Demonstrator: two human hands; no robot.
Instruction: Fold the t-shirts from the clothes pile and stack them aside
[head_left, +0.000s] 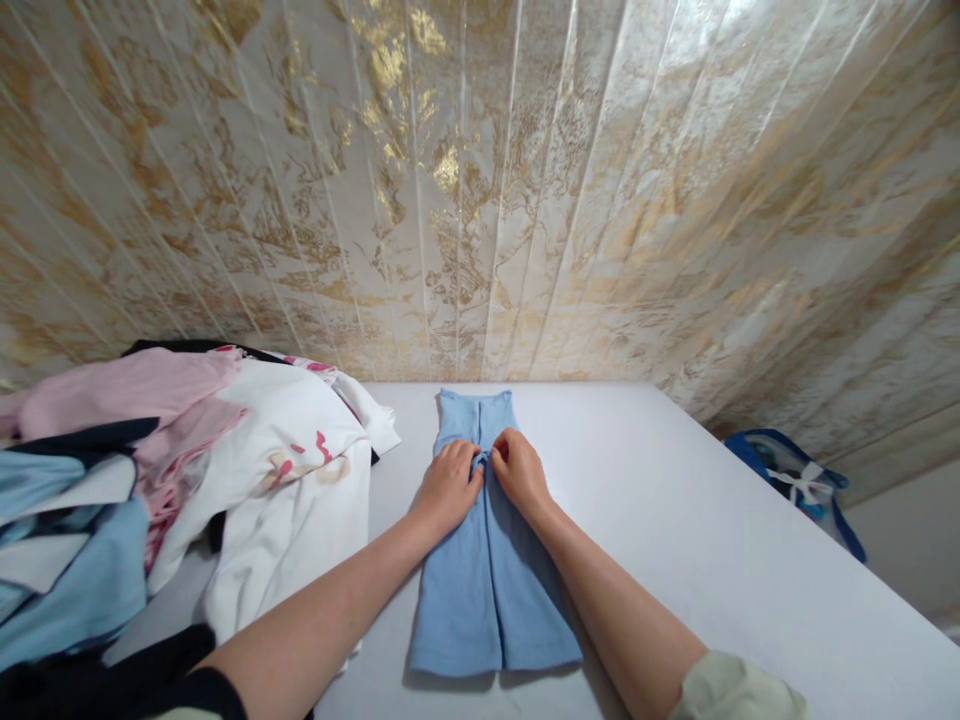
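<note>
A light blue garment (pixel 491 590) lies lengthwise on the white table, with a seam or opening running down its middle. Its lower end flares wider than its upper end. My left hand (pixel 451 483) rests on it, fingers closed round a small bunch of the cloth near the middle line. Beside it, my right hand (pixel 519 468) pinches the same raised bit of blue cloth between thumb and fingertips. The two hands almost meet there. What exactly sits between the fingertips is too small to make out.
Piled clothes lie at the left: a white garment with red marks (pixel 296 430), a pink one (pixel 127 385) and a blue one with white collar parts (pixel 97 570). A blue-edged bag (pixel 795 480) stands beyond the table's (pixel 720 580) right edge. A gold-patterned curtain (pixel 465 200) hangs behind.
</note>
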